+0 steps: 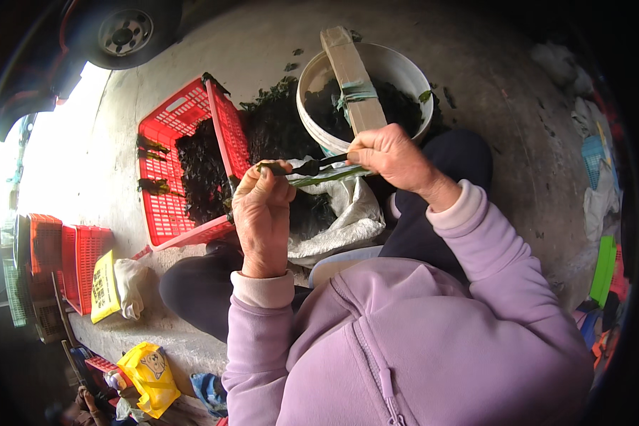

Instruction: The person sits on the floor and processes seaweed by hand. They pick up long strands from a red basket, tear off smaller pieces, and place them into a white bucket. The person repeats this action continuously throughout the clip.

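Observation:
Between my two hands a strip of dark green seaweed (310,168) is stretched over my lap. My left hand (263,213) pinches its left end between thumb and fingertips. At the other end, my right hand (391,158) grips it, and a lighter green length hangs just below. Under the strip lies a white woven sack (346,218) with dark wet seaweed beside it. Right behind my right hand stands a white plastic bucket (428,90) with seaweed inside. A wooden board (351,69), with a greenish band tied around it, lies across the bucket's rim.
To the left, a red plastic crate (165,226) holds dark seaweed, with pieces hanging over its edges. More seaweed (274,122) is heaped between crate and bucket. Stacked crates (82,266), a yellow bag (150,378) and another person (85,404) are at lower left. A vehicle wheel (125,33) stands at upper left.

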The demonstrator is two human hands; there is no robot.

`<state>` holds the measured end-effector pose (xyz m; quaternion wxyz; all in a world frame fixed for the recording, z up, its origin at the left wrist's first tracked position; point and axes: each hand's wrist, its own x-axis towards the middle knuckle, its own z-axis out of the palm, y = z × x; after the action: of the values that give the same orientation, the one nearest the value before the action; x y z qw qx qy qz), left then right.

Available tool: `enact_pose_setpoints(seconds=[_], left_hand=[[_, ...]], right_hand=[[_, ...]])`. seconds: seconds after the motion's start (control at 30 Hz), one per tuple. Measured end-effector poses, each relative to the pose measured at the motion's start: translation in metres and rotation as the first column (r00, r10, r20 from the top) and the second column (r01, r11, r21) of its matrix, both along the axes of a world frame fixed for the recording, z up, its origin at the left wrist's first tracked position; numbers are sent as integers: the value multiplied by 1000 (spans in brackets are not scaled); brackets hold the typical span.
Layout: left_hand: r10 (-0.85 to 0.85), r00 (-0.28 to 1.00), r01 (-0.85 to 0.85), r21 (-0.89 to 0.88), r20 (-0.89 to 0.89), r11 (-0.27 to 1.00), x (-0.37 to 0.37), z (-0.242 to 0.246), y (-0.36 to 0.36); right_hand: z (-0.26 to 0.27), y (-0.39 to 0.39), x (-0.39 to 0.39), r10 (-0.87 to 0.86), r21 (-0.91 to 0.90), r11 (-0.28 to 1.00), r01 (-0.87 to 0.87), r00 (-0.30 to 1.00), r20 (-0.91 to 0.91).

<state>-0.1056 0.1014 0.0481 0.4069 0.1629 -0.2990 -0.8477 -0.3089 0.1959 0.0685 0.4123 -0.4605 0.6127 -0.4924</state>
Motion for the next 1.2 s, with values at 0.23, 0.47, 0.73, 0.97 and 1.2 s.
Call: enact_pose_setpoints(seconds=[0.23,0.47,0.73,0.97,1.2], left_hand=[[39,965,55,-345,261,937,-43,26,-13],[588,547,517,-793,596,324,-103,-9,-59],[741,511,423,-878,436,224,-154,-48,-116],[648,321,587,-681,691,437,-178,-102,-121],[241,734,178,-522,635,834,-142,-55,-78]], right_hand=[[46,1,-49,-79,-220,973,-74,787,-612],[-3,-41,-83,-114,-90,993,80,867,-485],[-47,-97,-119,-310,-81,950,302,871,-381],[-76,-102,-135,-396,82,914,398,917,-33],[-23,-58,-108,-309,-78,912,402,801,512]])
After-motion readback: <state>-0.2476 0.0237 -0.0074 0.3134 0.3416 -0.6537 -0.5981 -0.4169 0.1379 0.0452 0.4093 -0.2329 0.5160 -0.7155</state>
